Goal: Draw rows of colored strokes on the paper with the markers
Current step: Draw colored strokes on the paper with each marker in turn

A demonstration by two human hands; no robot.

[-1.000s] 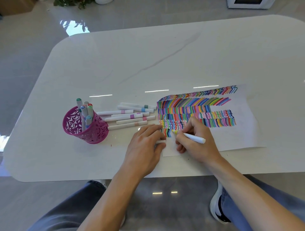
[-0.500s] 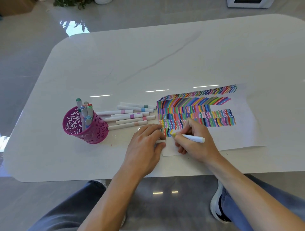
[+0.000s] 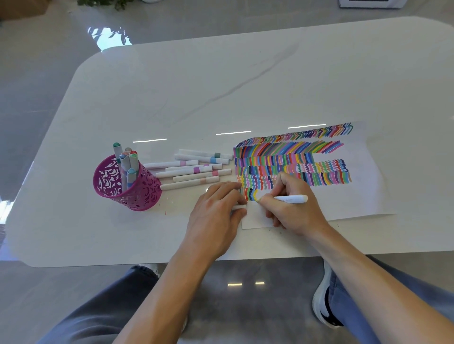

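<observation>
the right hand (image 3: 292, 208) grips a white marker (image 3: 290, 199), barrel lying left-right, tip at the left on the paper (image 3: 368, 196) beside the newest yellow stroke (image 3: 255, 195). blank paper for the row runs rightward. the left hand (image 3: 216, 211) lies flat, fingers loosely curled, pinning the paper's left edge. spare markers (image 3: 194, 172) and a pink cup (image 3: 127, 186) sit further left on the worktop (image 3: 172, 98), clear of the row.

I judge this a domestic or lounge-type interior: a glossy white marble-effect table (image 3: 245, 86) stands on polished grey floor tiles (image 3: 36, 61), with potted plant foliage (image 3: 105, 3) and a white appliance (image 3: 368, 3) at the far edge.
</observation>
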